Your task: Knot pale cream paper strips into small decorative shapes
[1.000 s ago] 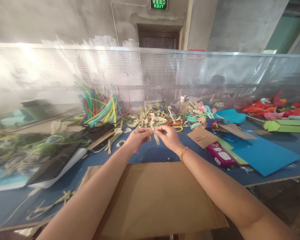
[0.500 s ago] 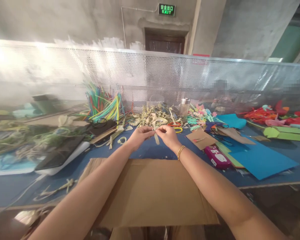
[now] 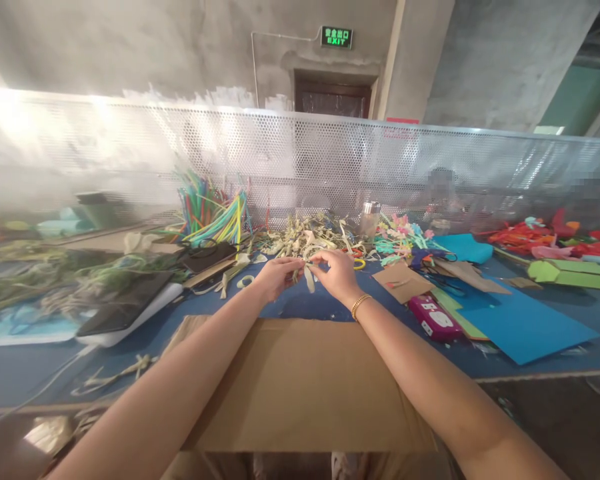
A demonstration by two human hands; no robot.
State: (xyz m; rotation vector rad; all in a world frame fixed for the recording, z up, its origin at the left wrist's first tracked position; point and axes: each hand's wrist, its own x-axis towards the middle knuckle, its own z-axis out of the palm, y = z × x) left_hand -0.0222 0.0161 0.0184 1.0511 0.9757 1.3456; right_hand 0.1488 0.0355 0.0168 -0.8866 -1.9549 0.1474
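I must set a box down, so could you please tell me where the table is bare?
The cardboard sheet between your forearms is bare, as is the blue sheet right of the pink box. The back is crowded: coloured straws, the strip pile and paper flowers line the mesh fence. Your left hand and right hand pinch a pale strip.

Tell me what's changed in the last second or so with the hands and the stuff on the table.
Very little. The left hand and right hand keep pinching the same pale strip, their fingertips drawn a touch closer together; nothing was picked up or let go. The cardboard sheet, the pile of strips, the pink box and the blue paper lie as before.
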